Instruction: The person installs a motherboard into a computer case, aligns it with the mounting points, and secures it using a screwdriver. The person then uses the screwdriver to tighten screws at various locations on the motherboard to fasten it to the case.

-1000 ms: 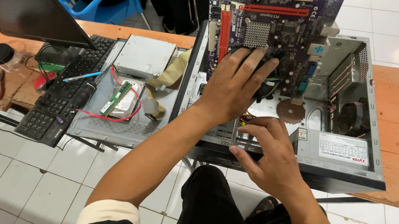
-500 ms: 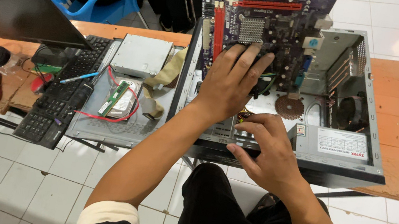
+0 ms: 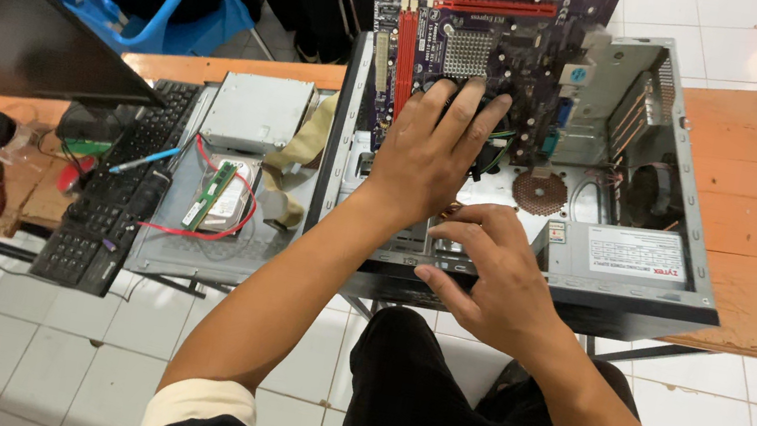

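Inside open PC case (image 3: 698,243) — purple motherboard (image 3: 508,31), red slots; left hand (image 3: 429,150) spread flat on it, right hand (image 3: 491,271) loosely curled, empty.

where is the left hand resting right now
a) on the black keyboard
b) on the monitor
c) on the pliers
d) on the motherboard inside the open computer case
d: the left hand lies spread on the purple motherboard in the open computer case, away from the keyboard.

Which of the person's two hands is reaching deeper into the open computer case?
The left hand, spread flat on the purple motherboard. The right hand sits nearer the case's front edge.
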